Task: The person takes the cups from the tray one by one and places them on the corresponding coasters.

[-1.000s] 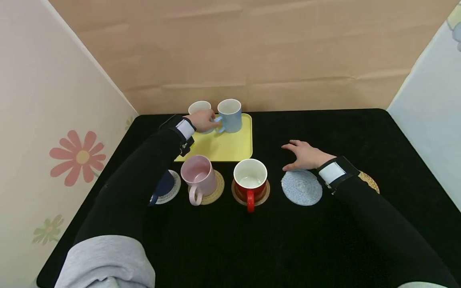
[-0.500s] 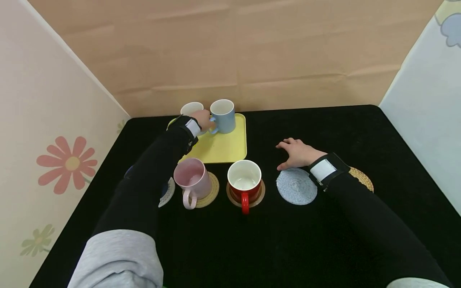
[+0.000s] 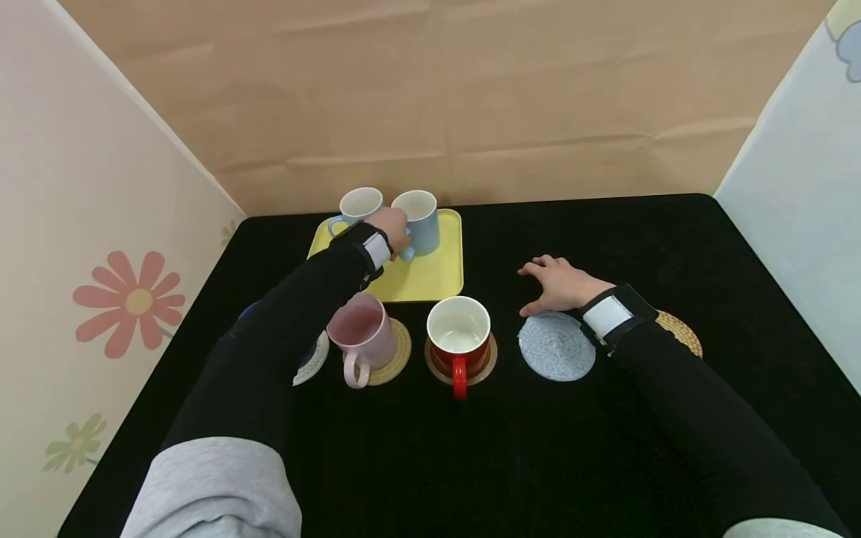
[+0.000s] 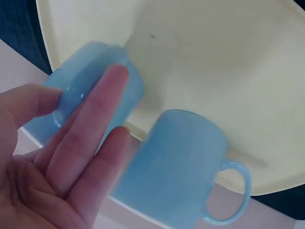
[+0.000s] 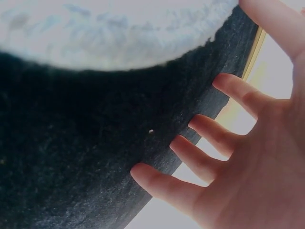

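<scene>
On the yellow tray (image 3: 430, 282) stand two light blue mugs with white insides. My left hand (image 3: 392, 224) is at the handle of the right-hand mug (image 3: 424, 224); in the left wrist view the thumb and fingers (image 4: 90, 129) pinch that handle, partly hidden by them. Beside it is the other light blue mug (image 4: 176, 167), its handle turned away from my hand. My right hand (image 3: 561, 284) spreads its fingers over the black table, holding nothing. Its thumb lies at the far edge of a round pale blue coaster (image 3: 557, 347).
In front of the tray, a pink mug (image 3: 363, 332) and a red mug (image 3: 459, 332) stand on round coasters. A white-edged coaster (image 3: 312, 362) is partly hidden under my left sleeve. A woven tan coaster (image 3: 681, 334) lies beyond my right wrist. Walls enclose the table.
My left hand has moved onto the right-hand blue mug's handle; that mug has shifted slightly nearer, its handle turning toward me. The right hand keeps its pose.
</scene>
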{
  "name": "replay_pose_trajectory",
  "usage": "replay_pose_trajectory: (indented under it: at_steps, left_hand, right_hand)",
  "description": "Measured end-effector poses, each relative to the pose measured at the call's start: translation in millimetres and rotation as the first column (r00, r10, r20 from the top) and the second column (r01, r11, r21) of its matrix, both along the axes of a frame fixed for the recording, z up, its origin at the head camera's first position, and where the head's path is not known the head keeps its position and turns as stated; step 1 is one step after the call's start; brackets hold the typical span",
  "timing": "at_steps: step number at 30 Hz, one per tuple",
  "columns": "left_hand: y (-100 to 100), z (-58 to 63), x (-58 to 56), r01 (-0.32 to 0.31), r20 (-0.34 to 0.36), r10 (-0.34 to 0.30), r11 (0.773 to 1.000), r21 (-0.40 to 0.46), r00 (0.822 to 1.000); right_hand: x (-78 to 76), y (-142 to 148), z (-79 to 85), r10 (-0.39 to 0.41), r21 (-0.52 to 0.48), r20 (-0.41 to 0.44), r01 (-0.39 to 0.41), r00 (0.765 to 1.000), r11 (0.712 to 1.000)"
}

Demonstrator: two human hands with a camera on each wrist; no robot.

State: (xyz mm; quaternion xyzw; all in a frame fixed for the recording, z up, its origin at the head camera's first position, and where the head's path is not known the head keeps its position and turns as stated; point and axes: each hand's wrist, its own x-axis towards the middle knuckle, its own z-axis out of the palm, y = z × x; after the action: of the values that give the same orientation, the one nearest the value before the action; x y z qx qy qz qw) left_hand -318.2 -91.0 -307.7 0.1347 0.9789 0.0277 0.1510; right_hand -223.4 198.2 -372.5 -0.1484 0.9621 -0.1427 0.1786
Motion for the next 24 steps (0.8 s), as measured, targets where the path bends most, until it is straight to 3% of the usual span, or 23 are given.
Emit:
replay_pose_trajectory:
  at_steps: [4, 6, 10, 12, 14, 17, 20, 24]
  left_hand:
    - [1.9, -1.8, -2.5, 0.072, -0.012, -0.072, 0.997, -0.039, 0.997]
    - [3.6, 10.1, -1.0, 0.128, -0.022, -0.131, 0.987, -0.101, 0.991]
    - [6.4, 45.0, -3.3, 0.144, -0.088, -0.16, 0.975, -0.167, 0.983]
    - [6.8, 55.8, -9.4, 0.128, -0.138, -0.149, 0.981, -0.147, 0.979]
    - [8.0, 59.9, -15.6, 0.103, -0.137, -0.117, 0.99, -0.101, 0.984]
    - [9.2, 53.6, -24.9, 0.079, -0.047, -0.08, 0.997, -0.014, 0.996]
    - [9.8, 39.5, -33.9, 0.058, 0.046, -0.061, 0.997, 0.048, 0.997]
    - [10.4, 24.2, -42.8, 0.051, 0.085, -0.054, 0.998, 0.045, 0.995]
  right_hand:
    - [0.7, 0.4, 0.5, -0.002, 0.004, 0.005, 0.002, 1.0, 1.0]
    - [0.9, 0.9, 1.1, -0.001, 0.006, 0.007, 0.001, 1.0, 1.0]
    - [0.1, 1.4, 1.3, -0.008, 0.005, 0.015, 0.008, 1.0, 1.0]
    - [-0.5, 1.8, 0.5, -0.009, 0.004, 0.016, 0.009, 1.0, 1.0]
    - [-1.2, 2.3, -1.2, -0.01, 0.001, 0.016, 0.01, 1.0, 1.0]
    - [-1.6, 2.1, -3.8, -0.005, -0.005, 0.014, 0.005, 1.0, 1.0]
    - [-1.4, 0.5, -5.7, -0.002, -0.01, 0.012, 0.002, 1.0, 1.0]
    - [-1.1, -1.2, -5.6, 0.003, -0.01, 0.01, -0.003, 1.0, 1.0]
